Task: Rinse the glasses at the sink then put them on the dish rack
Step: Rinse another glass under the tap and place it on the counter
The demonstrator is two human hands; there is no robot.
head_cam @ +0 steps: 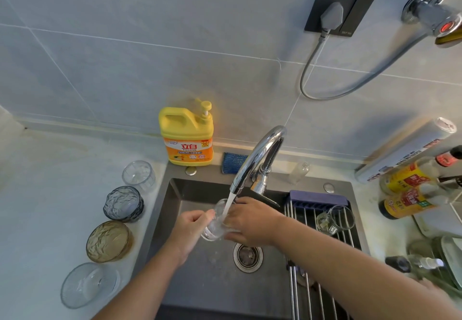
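Gripping a clear glass (214, 226) from its left side with the left hand (190, 229), fingers curled round the wall. Clasping the same glass from the right with the right hand (252, 222), fingers wrapped over its far side. Holding it above the sink (200, 284), mouth upward under the water stream (229, 202) from the faucet (257, 154). Just below the right hand, the drain (248, 254); bare basin floor in front and to the left of it. Across the right part of the basin, the dish rack (312, 294), crossed by the right forearm, bare rods at the near end. At the rack's far end, two rack glasses (342, 216), close together. Lined up on the counter just beside the sink's left rim, far to near: a ribbed glass (138, 174), a blue-grey glass (123, 203), an amber glass (109, 241), a wide clear bowl-glass (90, 284). Behind the far rim, against the wall, a yellow detergent bottle (186, 139) and a blue cloth (232, 162).
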